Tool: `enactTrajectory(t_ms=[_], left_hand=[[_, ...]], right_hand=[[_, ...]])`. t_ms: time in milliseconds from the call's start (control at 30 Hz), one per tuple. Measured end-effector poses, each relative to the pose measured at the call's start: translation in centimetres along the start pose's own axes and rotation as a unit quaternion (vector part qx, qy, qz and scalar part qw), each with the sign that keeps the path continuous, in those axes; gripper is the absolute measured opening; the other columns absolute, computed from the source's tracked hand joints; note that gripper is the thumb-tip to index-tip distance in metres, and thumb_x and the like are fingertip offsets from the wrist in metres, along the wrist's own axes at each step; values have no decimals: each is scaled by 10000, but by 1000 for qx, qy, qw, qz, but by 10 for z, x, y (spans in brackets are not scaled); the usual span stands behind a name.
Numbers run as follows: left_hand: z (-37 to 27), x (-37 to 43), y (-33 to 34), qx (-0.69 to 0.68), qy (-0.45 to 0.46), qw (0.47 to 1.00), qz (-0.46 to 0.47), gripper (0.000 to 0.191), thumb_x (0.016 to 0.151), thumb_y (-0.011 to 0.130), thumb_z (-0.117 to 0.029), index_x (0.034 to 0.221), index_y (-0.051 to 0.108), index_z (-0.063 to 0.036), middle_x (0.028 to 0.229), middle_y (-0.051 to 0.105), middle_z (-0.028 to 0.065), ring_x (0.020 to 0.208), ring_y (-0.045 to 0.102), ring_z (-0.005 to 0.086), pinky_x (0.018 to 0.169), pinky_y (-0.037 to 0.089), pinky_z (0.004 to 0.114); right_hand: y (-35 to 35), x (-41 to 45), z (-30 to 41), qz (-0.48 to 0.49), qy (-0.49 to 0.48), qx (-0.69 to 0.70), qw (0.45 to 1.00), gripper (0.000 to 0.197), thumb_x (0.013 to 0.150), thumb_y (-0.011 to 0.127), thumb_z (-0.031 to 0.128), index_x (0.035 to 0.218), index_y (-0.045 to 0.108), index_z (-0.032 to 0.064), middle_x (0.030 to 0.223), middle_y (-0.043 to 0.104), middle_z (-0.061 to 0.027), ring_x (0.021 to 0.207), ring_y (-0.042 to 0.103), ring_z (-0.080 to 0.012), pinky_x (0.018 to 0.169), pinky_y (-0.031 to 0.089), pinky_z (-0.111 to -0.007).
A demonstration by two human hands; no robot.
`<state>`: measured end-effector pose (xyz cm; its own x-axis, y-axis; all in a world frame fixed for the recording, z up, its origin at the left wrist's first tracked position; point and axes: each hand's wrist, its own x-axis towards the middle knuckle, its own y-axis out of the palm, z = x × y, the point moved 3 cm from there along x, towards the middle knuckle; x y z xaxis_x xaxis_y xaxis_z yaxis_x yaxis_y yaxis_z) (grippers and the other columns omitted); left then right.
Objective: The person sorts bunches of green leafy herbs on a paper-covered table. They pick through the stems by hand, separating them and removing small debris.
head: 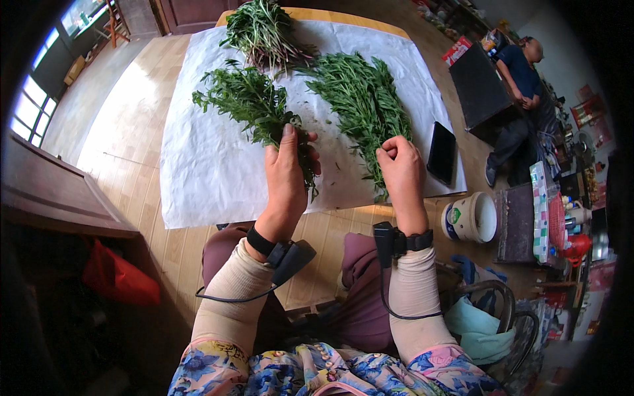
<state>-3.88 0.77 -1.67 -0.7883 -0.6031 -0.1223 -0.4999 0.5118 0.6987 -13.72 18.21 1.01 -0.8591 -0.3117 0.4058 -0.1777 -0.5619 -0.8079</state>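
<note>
My left hand (pixel 290 166) is closed around a bunch of leafy green stems (pixel 242 99). The bunch fans out to the upper left, and a few leaves hang below my palm. On the right, my right hand (pixel 403 161) has thumb and fingertips drawn together at the near end of a long pile of narrow-leaved greens (pixel 359 94). Whether a sprig is between those fingertips is hidden. At the far side of the table lies another heap of greens (pixel 262 37), its pale and reddish stems pointing towards me. White sheeting (pixel 198 163) lies under all of them.
A black phone (pixel 442 153) lies by the table's right edge. Small leaf scraps dot the sheeting. A white bucket (pixel 469 217) stands on the floor at the right, near a chair (pixel 505 307). Farther right, a person (pixel 522 84) sits beside a dark cabinet (pixel 480 89).
</note>
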Motion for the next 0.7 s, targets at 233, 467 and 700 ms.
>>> enactTrajectory(t_ms=[233,467,700], left_hand=[[2,-1,-1,-25,-38,999,-1,213,929,561,-317,869,467,-135,741,503,-13,535,400,73,438,307,231],[3,-1,-3,-39,-56,998,10,242,928,564,-320,811,437,-151,714,466,-35,526,363,63,442,292,227],[9,-2,0,20,-55,998,17,262,917,574,-352,823,485,-124,699,482,-20,567,449,95,476,359,254]], right_hand=[[0,7,-18,-10,73,182,981,121,822,652,129,857,612,20,739,628,-80,636,582,-187,607,459,-290],[-14,12,-6,-79,113,442,886,146,868,655,114,922,600,-9,804,586,22,722,514,-52,673,422,-190],[-7,1,12,-28,137,549,824,158,833,708,153,915,622,50,804,571,52,696,468,-24,622,378,-154]])
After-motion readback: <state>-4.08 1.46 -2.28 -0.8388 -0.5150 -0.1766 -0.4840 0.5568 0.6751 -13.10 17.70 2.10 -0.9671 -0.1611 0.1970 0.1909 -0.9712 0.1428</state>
